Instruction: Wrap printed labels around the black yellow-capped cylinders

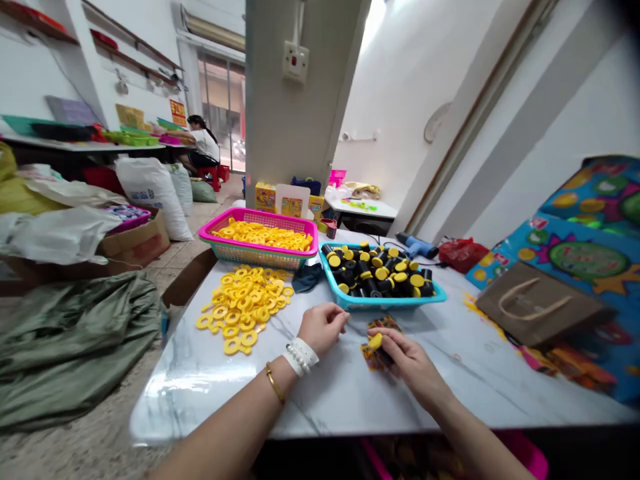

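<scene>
My right hand [407, 367] is closed around a small black canister with a yellow cap [375, 341], its body mostly hidden by the fingers. Beneath it, colourful printed stickers [385, 325] lie on the marble-patterned table [330, 407]. My left hand [323, 328] hovers just left of them, fingers curled together; whatever is in them, if anything, is hidden. Further left is a loose heap of yellow ring-shaped plastic pieces [247, 303]. Behind both hands stands a blue basket [385, 303] full of black canisters with yellow caps [367, 270].
A pink-rimmed basket [260, 252] of yellow pieces sits at the back left, beside a dark cloth [307, 277]. A blue heat gun-like tool [417, 245], red bag [463, 253] and brown paper bag [540, 303] are on the right. A person [203, 143] sits far off.
</scene>
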Motion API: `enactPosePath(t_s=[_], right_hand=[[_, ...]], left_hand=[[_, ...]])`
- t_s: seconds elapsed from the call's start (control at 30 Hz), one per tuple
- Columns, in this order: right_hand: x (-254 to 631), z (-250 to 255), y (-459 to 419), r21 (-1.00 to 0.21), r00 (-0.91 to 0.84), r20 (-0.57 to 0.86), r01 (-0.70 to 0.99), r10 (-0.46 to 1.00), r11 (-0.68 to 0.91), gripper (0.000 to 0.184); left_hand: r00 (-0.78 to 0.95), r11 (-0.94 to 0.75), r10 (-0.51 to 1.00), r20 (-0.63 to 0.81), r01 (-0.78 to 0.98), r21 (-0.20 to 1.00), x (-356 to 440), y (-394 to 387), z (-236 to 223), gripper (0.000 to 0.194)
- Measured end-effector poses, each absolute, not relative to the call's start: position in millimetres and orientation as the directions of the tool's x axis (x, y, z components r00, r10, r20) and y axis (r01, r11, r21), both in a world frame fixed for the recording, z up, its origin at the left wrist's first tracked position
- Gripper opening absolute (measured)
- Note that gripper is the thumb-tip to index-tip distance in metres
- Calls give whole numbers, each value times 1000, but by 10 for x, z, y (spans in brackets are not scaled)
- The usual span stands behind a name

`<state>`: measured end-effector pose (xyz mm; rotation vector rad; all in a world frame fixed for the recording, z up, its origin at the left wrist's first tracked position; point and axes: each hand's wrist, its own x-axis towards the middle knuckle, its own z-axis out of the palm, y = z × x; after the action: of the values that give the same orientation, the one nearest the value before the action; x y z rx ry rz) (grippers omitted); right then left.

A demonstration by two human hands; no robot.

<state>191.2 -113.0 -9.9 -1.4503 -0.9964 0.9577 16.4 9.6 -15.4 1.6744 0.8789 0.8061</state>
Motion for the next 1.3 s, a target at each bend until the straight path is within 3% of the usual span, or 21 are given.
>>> enactPosePath(t_s=[0.17, 0.23, 0.33, 0.4, 0.5, 0.57, 0.67, 0.77, 0.87, 0.97, 1.07, 1.2, 1.3], right_hand=[[1746, -108, -1188, -982, 259, 169, 123, 951, 141, 33], [1704, -149, -1217, -942, 202, 266, 263, 943, 209, 24], [1642, -255, -1263, -747, 55, 408, 594, 911, 299, 14], [1616, -310, -1281, -607, -28, 459, 720, 888, 336, 13], [1606, -319, -1299, -525, -169, 430, 752, 887, 398, 15], [1611, -289, -1316, -490, -267, 393, 750, 880, 446, 26], [1618, -228, -1346, -423, -368, 323, 768, 872, 481, 38], [1613, -151, -1372, -391, -419, 237, 785, 877, 480, 32], [1626, -71, -1426, -404, -443, 247, 761, 862, 507, 29], [1746, -57, -1562, -540, -343, 326, 697, 881, 472, 25], [2021, -149, -1781, -718, -44, 342, 632, 939, 291, 17], [2476, -320, -2029, -908, 427, 132, 413, 894, -63, 26], [2676, -374, -2057, -962, 581, 53, 248, 813, -115, 39]], left_hand=[[435, -225, 888, 148, 131, 965, 191, 51, -82, 27], [391, -280, 897, 207, 140, 950, 193, 88, 33, 27], [303, -387, 900, 313, 225, 894, 230, 220, 269, 24], [281, -467, 880, 384, 351, 812, 294, 343, 421, 21], [335, -533, 846, 414, 528, 661, 439, 549, 561, 18], [298, -531, 843, 447, 587, 611, 528, 694, 575, 17], [165, -495, 846, 508, 597, 631, 581, 903, 481, 16], [146, -475, 862, 485, 568, 672, 553, 1021, 328, 10], [142, -476, 863, 486, 554, 683, 547, 942, 250, 11], [184, -535, 830, 526, 528, 659, 627, 641, 266, 21], [501, -728, 685, 529, 431, 533, 692, 216, 230, 24], [802, -841, 516, 301, 407, 357, 644, -191, 1, 21], [833, -810, 532, 152, 448, 378, 621, -244, -178, 25]])
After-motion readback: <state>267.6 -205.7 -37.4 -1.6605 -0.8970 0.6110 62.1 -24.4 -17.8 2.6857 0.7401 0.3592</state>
